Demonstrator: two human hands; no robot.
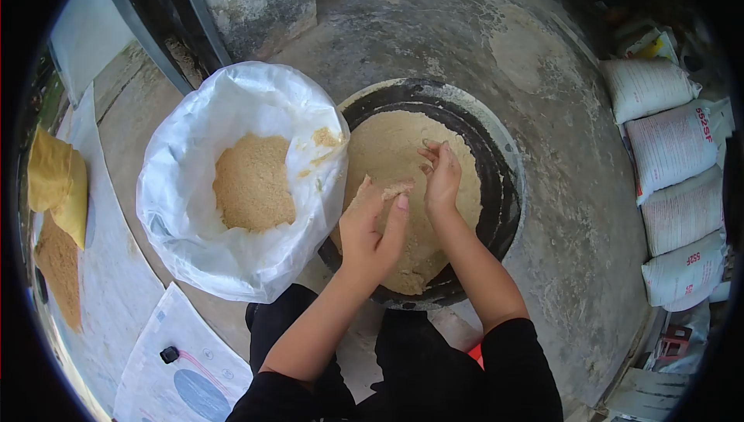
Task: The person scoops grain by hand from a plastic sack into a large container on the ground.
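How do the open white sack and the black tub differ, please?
The sack is white with a soft, crumpled mouth, while the tub is dark with a firm, round wall. The sack's powder looks tan; the tub's powder looks paler and spreads wider. The left hand and right hand are above the tub, with neither above the sack's mouth. Both are open at the top and hold powder.

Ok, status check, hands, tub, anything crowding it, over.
Left hand over tub, fingers caked with pale meal. Right hand over it too, fingers loosely curled. White sack crowding tub's left edge.
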